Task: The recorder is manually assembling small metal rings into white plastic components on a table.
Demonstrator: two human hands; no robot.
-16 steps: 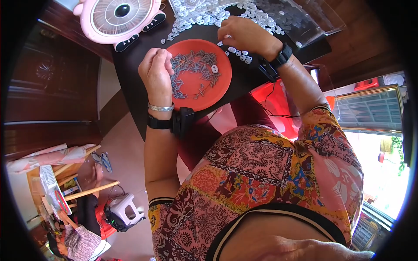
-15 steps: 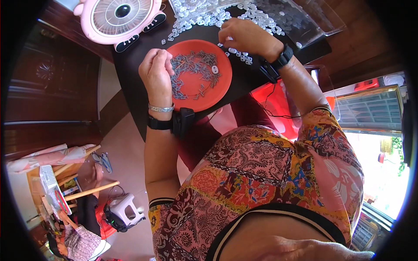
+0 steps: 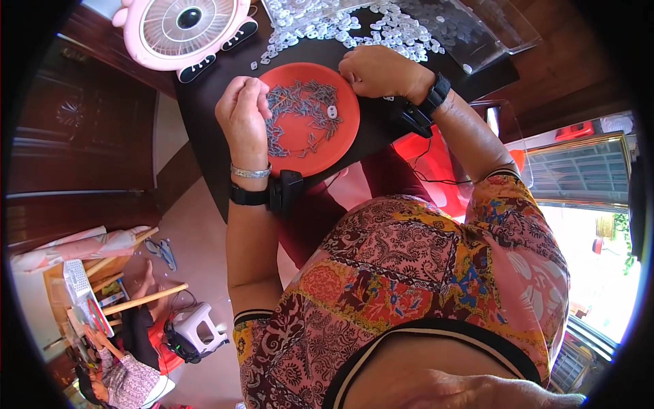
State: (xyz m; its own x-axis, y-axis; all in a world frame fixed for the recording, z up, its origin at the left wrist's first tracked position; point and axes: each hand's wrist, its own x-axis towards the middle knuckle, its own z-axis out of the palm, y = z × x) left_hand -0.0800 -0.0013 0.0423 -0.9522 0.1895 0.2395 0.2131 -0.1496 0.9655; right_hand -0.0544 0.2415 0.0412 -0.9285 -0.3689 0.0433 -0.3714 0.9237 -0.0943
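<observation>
A round red plate (image 3: 306,162) lies on the dark table, with many small grey screws (image 3: 315,95) scattered in it. One white oval piece with two holes (image 3: 332,112) rests among the screws on the right side. My left hand (image 3: 244,109) is closed over the plate's left rim, fingertips pinched together; whatever they grip is hidden. At the upper right rim, my right hand (image 3: 381,71) has its fingers curled down at the table's surface, and the palm hides what is under them.
Many white two-holed pieces (image 3: 402,31) are spread along the table's far side, beside a clear plastic tray (image 3: 504,51). A pink fan (image 3: 187,31) stands far left. Low at left, another person (image 3: 133,382) sits near a grey-white stool (image 3: 197,330).
My right hand has come nearer and slightly left, from above the loose white pieces to the plate's rim, covering most of those pieces. My left hand has barely moved.
</observation>
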